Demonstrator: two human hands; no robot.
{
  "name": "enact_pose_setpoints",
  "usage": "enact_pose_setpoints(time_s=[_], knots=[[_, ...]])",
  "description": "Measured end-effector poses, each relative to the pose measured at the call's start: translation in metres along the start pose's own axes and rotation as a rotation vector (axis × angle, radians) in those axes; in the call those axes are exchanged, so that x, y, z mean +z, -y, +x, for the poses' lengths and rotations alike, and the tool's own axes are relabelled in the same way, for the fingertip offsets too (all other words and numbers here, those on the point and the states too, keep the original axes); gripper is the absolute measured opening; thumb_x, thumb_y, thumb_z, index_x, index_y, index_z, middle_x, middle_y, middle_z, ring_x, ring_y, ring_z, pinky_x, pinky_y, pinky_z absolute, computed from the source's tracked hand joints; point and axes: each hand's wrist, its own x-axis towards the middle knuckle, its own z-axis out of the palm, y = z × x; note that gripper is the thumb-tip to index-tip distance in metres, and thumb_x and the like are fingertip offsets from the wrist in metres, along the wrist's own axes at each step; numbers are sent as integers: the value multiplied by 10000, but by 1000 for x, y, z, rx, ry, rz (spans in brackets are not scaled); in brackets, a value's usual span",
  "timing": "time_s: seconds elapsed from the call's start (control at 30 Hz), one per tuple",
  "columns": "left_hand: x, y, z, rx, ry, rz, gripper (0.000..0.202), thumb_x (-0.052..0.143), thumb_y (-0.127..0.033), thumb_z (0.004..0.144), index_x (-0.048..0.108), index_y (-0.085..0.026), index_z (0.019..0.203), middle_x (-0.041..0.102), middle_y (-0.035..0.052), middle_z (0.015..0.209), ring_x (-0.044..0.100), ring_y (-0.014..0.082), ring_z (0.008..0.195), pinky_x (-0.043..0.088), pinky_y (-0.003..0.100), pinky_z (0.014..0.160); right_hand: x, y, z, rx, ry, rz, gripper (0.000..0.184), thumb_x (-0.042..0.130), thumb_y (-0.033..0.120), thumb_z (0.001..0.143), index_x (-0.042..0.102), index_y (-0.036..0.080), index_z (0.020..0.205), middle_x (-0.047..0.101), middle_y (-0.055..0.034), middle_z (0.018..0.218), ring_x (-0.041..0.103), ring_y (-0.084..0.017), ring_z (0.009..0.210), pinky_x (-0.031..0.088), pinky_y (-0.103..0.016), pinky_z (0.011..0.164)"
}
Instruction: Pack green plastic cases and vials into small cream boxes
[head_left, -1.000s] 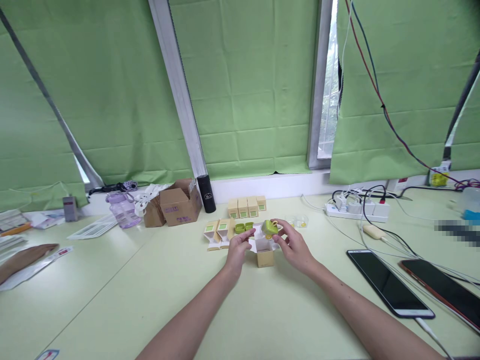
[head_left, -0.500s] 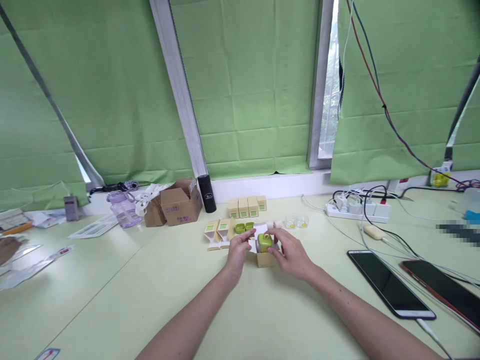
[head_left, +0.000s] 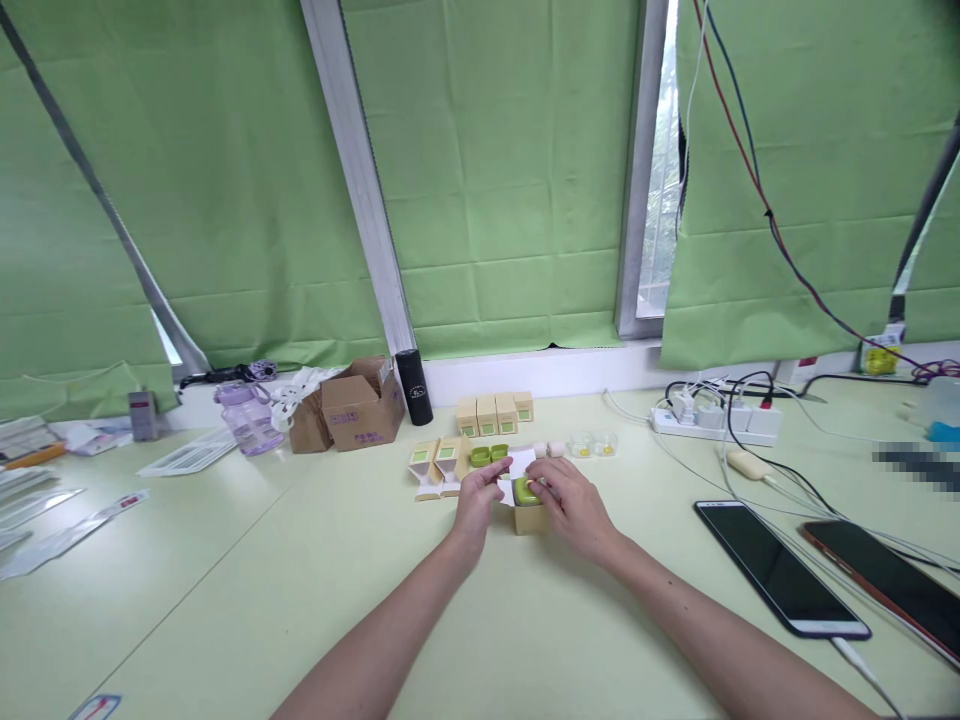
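Green curtains [head_left: 517,180] cover the far windows; below them, a pale table [head_left: 337,600] carries all the parts.

Head view, my only feed: I have both bare hands at the middle of the table, one on each side of a small carton [head_left: 529,521]. Governing relation: a green pot [head_left: 523,491] sits in the carton's upturned mouth, its top exposed. It lies directly left of the right hand [head_left: 574,505], whose fingertips touch its top. The right hand is the nearer of the two. Its fingers are drawn narrow; I cannot tell whether they pinch the pot or press on it. The left hand [head_left: 474,508] stands just left of the carton, part open, at a white flap [head_left: 505,492]; I cannot confirm a grip. The pot looks squat, and I cannot establish a long axis.

Containers: left of the carton, two tan boxes [head_left: 450,468] stand with flaps turned toward the near side; their contents are hidden. Beyond the left hand are two green cups [head_left: 489,455], interiors unresolved. Farther off, a row of cartons [head_left: 486,415] carries green labels. On the right, two clear cups [head_left: 580,446] each show a yellow spot; two pale pink pieces [head_left: 555,449] sit beside them.
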Motion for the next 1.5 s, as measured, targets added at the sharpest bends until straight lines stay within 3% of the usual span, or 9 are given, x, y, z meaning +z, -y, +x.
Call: enact_pose_setpoints(time_s=[0.13,0.47,0.7,0.97,1.17,1.3,1.5], knots=[[-1,3,2,4,1,-9,596,585,-117,546,833,-171,1085,789,88,1155,635,297,1163,452,358,983,5,-5,1,36,-27,78,168,516,278,1018,685,274,1010,644,-72,1179,648,-232,959,527,-357,766],[-3,7,4,18,4,5,603,593,-130,550,832,-171,1102,792,88,1108,656,279,1079,464,354,945,10,-12,7,100,-6,209,195,597,230,934,779,242,864,555,-74,994,615,-248,921,543,-378,732],[-2,5,3,13,20,-31,577,597,-133,549,839,-166,1072,800,94,1087,652,287,1113,445,372,1005,8,-11,9,127,28,191,233,600,213,916,809,230,814,539,-63,920,597,-232,851,533,-389,754],[0,2,0,31,15,-67,513,617,-162,572,844,-172,1032,799,99,1087,647,292,1155,455,369,1001,7,-16,3,120,-107,260,252,480,252,990,732,238,998,636,-79,1003,620,-238,854,529,-384,742],[-1,6,1,15,9,-60,476,622,-212,627,839,-160,1047,795,107,1053,667,249,991,470,326,841,7,-22,1,148,-199,289,282,441,189,948,688,244,1070,640,-87,1092,622,-252,960,531,-394,795],[-3,10,4,3,-2,-34,497,619,-217,646,827,-162,1094,787,100,1033,664,227,955,466,325,839,8,-25,1,175,-245,289,328,461,162,884,669,245,1124,639,-87,1104,606,-260,1017,533,-401,816],[-3,11,3,12,9,-16,523,679,-200,663,801,-159,1170,784,90,1024,678,226,961,474,330,867,15,-31,1,303,-239,411,325,493,235,857,630,248,1151,611,-62,1035,599,-219,839,545,-337,637]])
